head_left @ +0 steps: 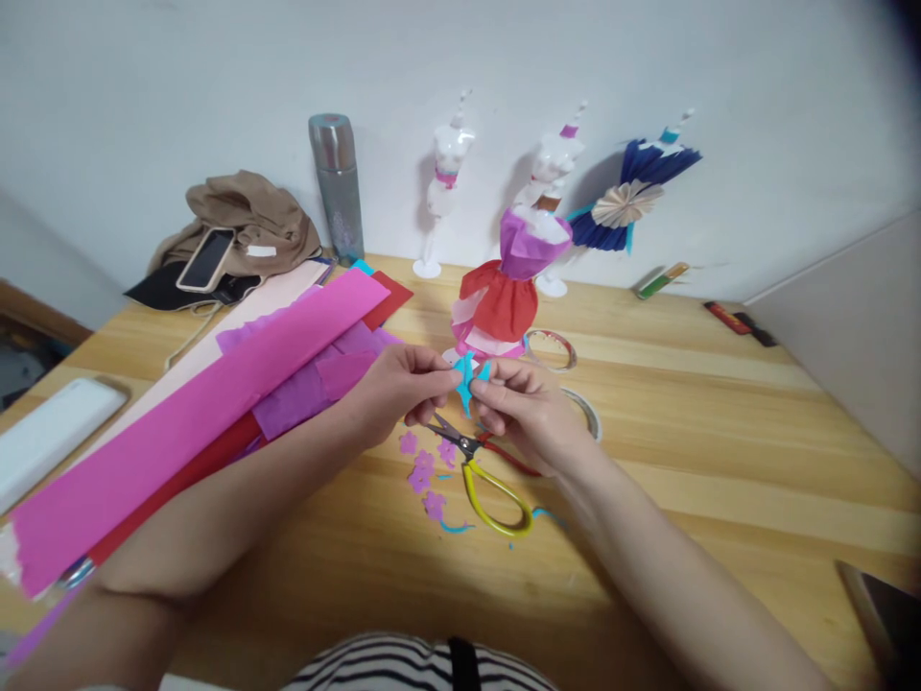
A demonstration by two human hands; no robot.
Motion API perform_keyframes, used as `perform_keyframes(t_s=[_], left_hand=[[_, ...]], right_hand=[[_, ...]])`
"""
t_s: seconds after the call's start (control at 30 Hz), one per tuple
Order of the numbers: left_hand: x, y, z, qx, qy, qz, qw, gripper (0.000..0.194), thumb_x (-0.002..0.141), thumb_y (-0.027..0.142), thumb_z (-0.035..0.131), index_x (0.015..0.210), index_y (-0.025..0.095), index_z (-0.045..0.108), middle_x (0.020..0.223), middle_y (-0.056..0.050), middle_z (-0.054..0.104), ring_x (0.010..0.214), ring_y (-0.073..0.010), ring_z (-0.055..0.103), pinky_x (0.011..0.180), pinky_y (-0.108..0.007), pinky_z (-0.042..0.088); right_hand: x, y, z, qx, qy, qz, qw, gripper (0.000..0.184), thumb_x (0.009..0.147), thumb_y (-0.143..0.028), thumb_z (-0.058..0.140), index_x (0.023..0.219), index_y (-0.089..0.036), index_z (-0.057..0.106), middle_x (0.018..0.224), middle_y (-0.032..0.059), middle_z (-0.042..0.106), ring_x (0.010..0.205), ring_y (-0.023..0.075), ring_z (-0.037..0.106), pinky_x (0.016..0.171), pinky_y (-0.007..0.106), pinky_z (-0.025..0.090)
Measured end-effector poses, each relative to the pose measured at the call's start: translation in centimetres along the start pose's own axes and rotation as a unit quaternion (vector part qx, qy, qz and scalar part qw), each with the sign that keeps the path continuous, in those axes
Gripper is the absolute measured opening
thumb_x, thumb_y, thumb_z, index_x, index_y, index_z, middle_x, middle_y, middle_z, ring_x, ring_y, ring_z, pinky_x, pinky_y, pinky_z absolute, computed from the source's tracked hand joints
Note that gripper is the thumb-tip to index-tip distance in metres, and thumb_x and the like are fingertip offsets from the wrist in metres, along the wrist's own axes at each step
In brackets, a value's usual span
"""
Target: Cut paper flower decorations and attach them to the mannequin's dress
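My left hand (399, 389) and my right hand (522, 408) meet over the middle of the wooden table (720, 451). Both pinch a small blue paper cut-out (467, 377) between their fingertips. Under my hands lie scissors (482, 470) with one yellow and one red handle. Several small purple paper flowers (424, 475) and thin blue paper scraps lie beside the scissors. Just behind my hands stands a white mannequin in a red, purple and white paper dress (507, 288).
Long pink, red and purple crepe paper sheets (194, 413) lie at left. Tape rolls (553, 347), a bare mannequin (444, 182), a blue-dressed mannequin (633, 197), a steel flask (337, 187), a brown bag with a phone (245, 226), a white case (50, 432) and a glue stick (662, 280) surround them.
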State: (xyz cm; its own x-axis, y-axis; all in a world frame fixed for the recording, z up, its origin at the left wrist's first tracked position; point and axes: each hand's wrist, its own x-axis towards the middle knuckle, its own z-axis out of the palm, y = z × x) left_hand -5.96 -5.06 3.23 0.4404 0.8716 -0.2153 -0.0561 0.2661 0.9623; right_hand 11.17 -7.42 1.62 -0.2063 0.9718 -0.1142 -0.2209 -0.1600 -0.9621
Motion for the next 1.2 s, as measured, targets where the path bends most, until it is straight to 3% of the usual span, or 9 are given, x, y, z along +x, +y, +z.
perform_keyframes(t_s=[0.23,0.37,0.5,0.6,0.77,0.93,1.07,1.2], left_hand=[[-0.2,0.6,-0.3,0.022,-0.021,-0.041,0.999,0.03,0.069,0.042,0.073,0.065,0.013,0.063,0.056,0.002,0.059,0.037,-0.0055,0.048,0.033,-0.018,0.031],[-0.2,0.4,-0.1,0.05,-0.019,-0.017,0.998,0.023,0.067,0.036,0.073,0.065,0.014,0.064,0.043,0.004,0.053,0.034,-0.0055,0.043,0.035,-0.017,0.031],[-0.3,0.5,0.7,0.071,0.029,-0.002,0.997,0.012,0.069,0.023,0.068,0.062,0.015,0.062,0.039,0.006,0.05,0.034,-0.0048,0.04,0.037,-0.017,0.031],[-0.4,0.9,1.1,0.088,0.056,0.003,0.995,0.016,0.069,0.016,0.065,0.056,0.015,0.058,0.039,0.006,0.049,0.035,-0.004,0.041,0.038,-0.016,0.031],[-0.4,1.1,0.8,0.085,0.065,0.011,0.994,0.022,0.071,0.02,0.068,0.053,0.016,0.055,0.04,0.007,0.049,0.034,-0.0032,0.04,0.039,-0.017,0.029],[0.0,0.3,0.1,0.038,0.041,0.031,0.998,0.021,0.069,0.027,0.07,0.057,0.016,0.057,0.043,0.006,0.05,0.037,-0.0037,0.041,0.039,-0.017,0.03],[0.3,-0.2,-0.2,0.003,0.032,0.057,0.998,0.02,0.068,0.03,0.071,0.063,0.015,0.059,0.05,0.006,0.053,0.041,-0.0038,0.043,0.04,-0.017,0.031],[0.5,-0.5,-0.3,-0.019,0.025,0.07,0.997,0.02,0.069,0.03,0.07,0.064,0.015,0.058,0.051,0.006,0.053,0.043,-0.0038,0.044,0.042,-0.017,0.034]], right_hand=[[-0.1,-0.1,0.0,-0.006,-0.01,-0.007,1.0,0.033,0.066,-0.041,0.085,0.065,-0.018,0.061,0.049,-0.0069,0.052,0.036,0.0033,0.034,0.039,0.02,0.02],[0.1,0.0,-0.2,-0.036,-0.01,-0.015,0.999,0.035,0.066,-0.044,0.085,0.065,-0.018,0.062,0.049,-0.0062,0.053,0.037,0.0038,0.034,0.038,0.02,0.021],[0.1,0.0,-0.3,-0.071,-0.007,-0.014,0.997,0.035,0.066,-0.044,0.084,0.065,-0.018,0.061,0.046,-0.0067,0.05,0.037,0.0049,0.036,0.039,0.021,0.023],[0.1,-0.2,-0.3,-0.079,-0.008,-0.008,0.997,0.036,0.065,-0.045,0.085,0.065,-0.019,0.061,0.047,-0.0068,0.049,0.038,0.0052,0.037,0.039,0.021,0.025],[0.0,-0.5,-0.5,-0.068,0.006,-0.008,0.998,0.034,0.065,-0.045,0.084,0.072,-0.019,0.063,0.05,-0.0058,0.054,0.037,0.005,0.036,0.038,0.02,0.023],[0.0,-1.2,-1.3,-0.138,0.013,-0.034,0.99,0.025,0.069,-0.039,0.079,0.079,-0.02,0.066,0.057,-0.0046,0.058,0.042,0.0075,0.042,0.042,0.023,0.032],[-0.5,-1.8,-2.4,-0.286,-0.043,-0.068,0.955,0.018,0.076,-0.034,0.071,0.067,-0.021,0.062,0.057,-0.0026,0.056,0.048,0.0103,0.044,0.047,0.025,0.034],[-1.8,-1.2,-3.4,-0.473,-0.105,-0.078,0.871,0.017,0.082,-0.018,0.064,0.066,-0.022,0.062,0.056,-0.0003,0.055,0.049,0.0133,0.044,0.049,0.028,0.03]])
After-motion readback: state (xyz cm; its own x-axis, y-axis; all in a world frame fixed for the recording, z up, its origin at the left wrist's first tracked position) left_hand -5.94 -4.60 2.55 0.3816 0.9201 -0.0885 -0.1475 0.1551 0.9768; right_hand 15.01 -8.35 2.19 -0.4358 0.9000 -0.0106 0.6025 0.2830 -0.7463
